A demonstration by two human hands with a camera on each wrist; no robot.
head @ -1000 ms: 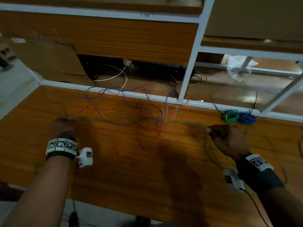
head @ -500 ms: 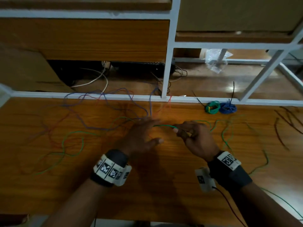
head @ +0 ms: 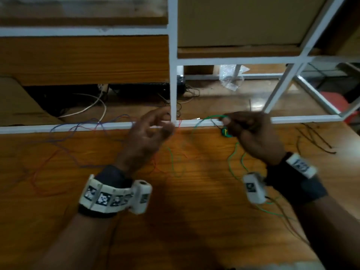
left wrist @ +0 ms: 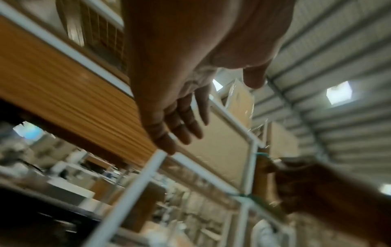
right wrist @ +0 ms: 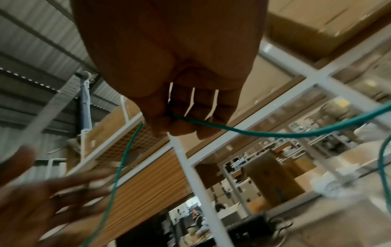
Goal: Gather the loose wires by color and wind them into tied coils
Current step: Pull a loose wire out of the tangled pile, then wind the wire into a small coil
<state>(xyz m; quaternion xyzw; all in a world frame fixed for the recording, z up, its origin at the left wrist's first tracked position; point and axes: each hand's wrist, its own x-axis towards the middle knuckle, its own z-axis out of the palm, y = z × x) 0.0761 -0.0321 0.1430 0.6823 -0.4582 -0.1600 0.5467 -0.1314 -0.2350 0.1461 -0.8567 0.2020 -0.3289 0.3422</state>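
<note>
My right hand (head: 226,120) is raised near the back rail and grips a green wire (head: 206,118). Its fingers (right wrist: 190,127) are curled round the green wire (right wrist: 275,133), which trails over the wooden table (head: 194,221). A small tied green coil (head: 226,132) lies just under that hand, partly hidden. To the left, my left hand (head: 159,123) hovers with fingers (left wrist: 184,127) spread and holds nothing. Blue wires (head: 97,123) and red wires (head: 39,172) lie loose on the table's left half. The blue coil is out of sight.
A white metal rail (head: 78,127) and upright post (head: 173,75) border the table's back edge. Behind them lie a white cable (head: 93,106), cardboard (head: 19,106) and a clear plastic bag (head: 231,78). Dark wires (head: 311,137) lie at the right.
Both hands have lifted off the table toward the back rail. My left hand has come off the green wire and spread its fingers. My right hand keeps hold of the wire.
</note>
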